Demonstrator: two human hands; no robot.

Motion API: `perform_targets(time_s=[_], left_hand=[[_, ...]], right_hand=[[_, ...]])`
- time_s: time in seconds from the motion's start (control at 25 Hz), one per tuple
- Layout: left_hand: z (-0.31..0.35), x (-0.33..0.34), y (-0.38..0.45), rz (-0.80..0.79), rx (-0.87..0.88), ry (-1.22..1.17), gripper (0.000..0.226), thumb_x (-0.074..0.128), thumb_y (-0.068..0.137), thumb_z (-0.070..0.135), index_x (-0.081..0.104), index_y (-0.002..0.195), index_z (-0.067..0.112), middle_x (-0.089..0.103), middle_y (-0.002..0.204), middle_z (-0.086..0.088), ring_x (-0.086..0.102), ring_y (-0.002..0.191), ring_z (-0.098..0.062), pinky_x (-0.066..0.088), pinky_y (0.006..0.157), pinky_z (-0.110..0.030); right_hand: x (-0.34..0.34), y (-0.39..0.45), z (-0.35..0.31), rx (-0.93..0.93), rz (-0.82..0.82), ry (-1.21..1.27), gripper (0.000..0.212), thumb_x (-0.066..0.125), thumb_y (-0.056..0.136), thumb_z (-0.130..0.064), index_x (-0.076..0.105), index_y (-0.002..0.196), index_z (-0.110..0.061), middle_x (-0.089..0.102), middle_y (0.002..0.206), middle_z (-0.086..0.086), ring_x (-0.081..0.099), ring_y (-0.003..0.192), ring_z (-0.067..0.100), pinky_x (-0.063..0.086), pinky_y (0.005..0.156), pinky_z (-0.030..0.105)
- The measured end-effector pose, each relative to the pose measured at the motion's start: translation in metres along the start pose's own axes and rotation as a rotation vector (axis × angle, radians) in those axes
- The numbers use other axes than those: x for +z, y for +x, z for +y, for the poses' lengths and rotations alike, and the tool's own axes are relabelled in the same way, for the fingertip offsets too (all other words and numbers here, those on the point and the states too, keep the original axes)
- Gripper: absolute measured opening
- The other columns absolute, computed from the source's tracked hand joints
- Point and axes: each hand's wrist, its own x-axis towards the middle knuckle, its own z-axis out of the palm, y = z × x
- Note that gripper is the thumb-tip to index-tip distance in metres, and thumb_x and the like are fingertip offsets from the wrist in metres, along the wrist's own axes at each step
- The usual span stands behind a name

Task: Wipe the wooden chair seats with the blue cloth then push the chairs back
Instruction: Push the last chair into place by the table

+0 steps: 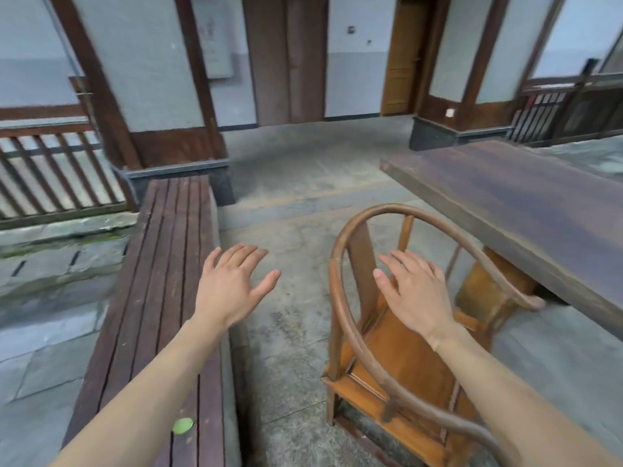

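Both hands out front, holding nothing. Left hand hovering over floor btwn bench & chair, fingers straight, spread apart. Right hand hovering over chair seat, fingers straight, slightly apart. Chair sitting just beside the long wood surface at right, angled. Green leaf lying on bench near left forearm. Doors at far wall.

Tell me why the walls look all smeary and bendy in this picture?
In the head view the camera seems to be moving, so the far doors and railing smear; the wide lens leans the pillars outward; the left hand, right hand and chair look sharper; the light is soft, without glare.
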Motion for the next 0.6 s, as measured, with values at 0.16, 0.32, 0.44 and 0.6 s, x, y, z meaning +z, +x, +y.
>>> perform_targets(time_s=[0.16,0.32,0.44,0.6], left_hand=[[-0.075,0.028,0.016,-0.008,-0.086,0.072,0.065,0.032,0.090,0.069,0.067,0.124,0.025,0.066,0.133,0.002,0.056,0.129,-0.020,0.033,0.112,-0.048],[-0.148,0.059,0.062,0.012,-0.152,0.086,0.065,0.032,0.092,0.068,0.066,0.127,0.025,0.064,0.135,0.003,0.053,0.132,-0.020,0.030,0.114,-0.048],[-0.210,0.079,0.108,-0.019,-0.187,0.071,0.063,0.032,0.092,0.067,0.064,0.128,0.026,0.063,0.137,0.003,0.051,0.134,-0.020,0.029,0.115,-0.048],[-0.277,0.103,0.171,-0.042,-0.160,0.073,0.065,0.029,0.093,0.069,0.063,0.129,0.026,0.062,0.137,0.004,0.051,0.134,-0.019,0.028,0.115,-0.048]], right_hand=[[0.054,0.081,-0.053,-0.148,-0.024,0.057,0.066,0.020,0.093,-0.062,0.058,0.136,-0.031,0.055,0.145,-0.002,0.040,0.142,0.023,0.031,0.111,0.049],[0.115,0.171,-0.104,-0.235,-0.013,0.067,0.065,0.022,0.092,-0.062,0.061,0.133,-0.029,0.057,0.143,0.001,0.043,0.140,0.026,0.033,0.110,0.049],[0.149,0.247,-0.142,-0.238,-0.040,0.091,0.068,0.021,0.092,-0.063,0.060,0.134,-0.028,0.052,0.148,0.004,0.039,0.143,0.029,0.032,0.111,0.050],[0.180,0.324,-0.168,-0.204,-0.040,0.087,0.070,0.018,0.091,-0.064,0.059,0.136,-0.029,0.049,0.150,0.003,0.035,0.145,0.027,0.029,0.114,0.052]])
